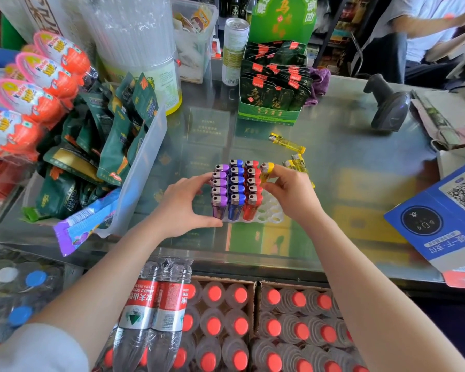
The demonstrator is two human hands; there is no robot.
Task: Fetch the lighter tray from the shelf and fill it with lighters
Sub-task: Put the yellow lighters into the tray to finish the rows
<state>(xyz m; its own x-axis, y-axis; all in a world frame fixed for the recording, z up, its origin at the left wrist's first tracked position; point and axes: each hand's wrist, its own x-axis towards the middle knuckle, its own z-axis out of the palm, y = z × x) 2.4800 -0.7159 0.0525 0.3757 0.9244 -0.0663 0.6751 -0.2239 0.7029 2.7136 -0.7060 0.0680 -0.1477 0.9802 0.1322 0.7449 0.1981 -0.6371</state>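
A white lighter tray (271,213) with round holes sits on the glass counter. Rows of purple (219,191), blue (236,189) and red lighters (253,189) stand upright in it. My left hand (184,204) grips the tray's left side, thumb at the near edge. My right hand (293,194) holds a yellow lighter (266,171) upright at the far end of the fourth row. Empty holes show on the tray's right side. One loose yellow lighter (286,142) lies farther back, and a few more yellow lighters (297,162) lie behind my right hand.
A clear bin of green snack packs (113,146) stands left of the tray. A green display box (271,87) and a can (234,49) stand behind, a barcode scanner (389,106) at right, a blue QR stand (446,216) near right. Bottled water cases sit below the counter. Another person sits far right.
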